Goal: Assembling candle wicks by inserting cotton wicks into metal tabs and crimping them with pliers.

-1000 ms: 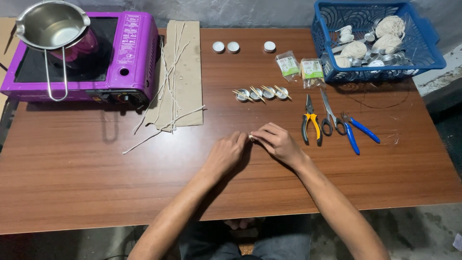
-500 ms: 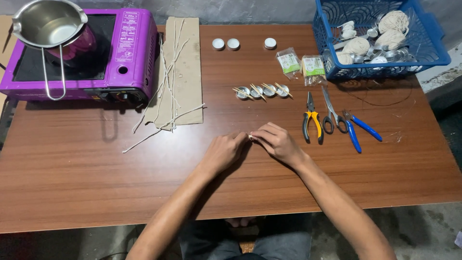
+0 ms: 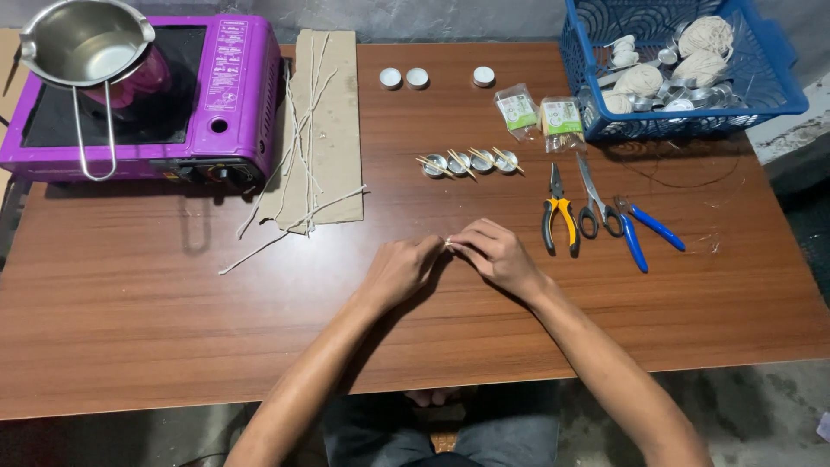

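Both my hands meet mid-bench: left hand [image 3: 399, 270] and right hand [image 3: 494, 254] each pinched closed on a tiny pale wick piece [image 3: 448, 245] held between the fingertips, just above the brown wood-grain bench [image 3: 130, 320]; piece is too small to tell more. Best approach imo: keep pinch close to the end, wrists low over the bench, light even pressure so the thin string doesn't fray or slip. Beyond the hands, a row of four small round shiny metal cups w/ wick sticks [image 3: 469, 162], near. Right of my right hand: yellow-handled pliers [image 3: 558, 212], grey scissors [image 3: 592, 203], blue-handled cutters [image 3: 644, 232], all lying flat. Far left: glossy purple portable stove [image 3: 216, 104] w/ steel pouring pot [image 3: 86, 43] on it; waxy white strings on flat cardboard sheet [image 3: 333, 121]. Blue plastic mesh basket [image 3: 778, 95] holds twine balls.
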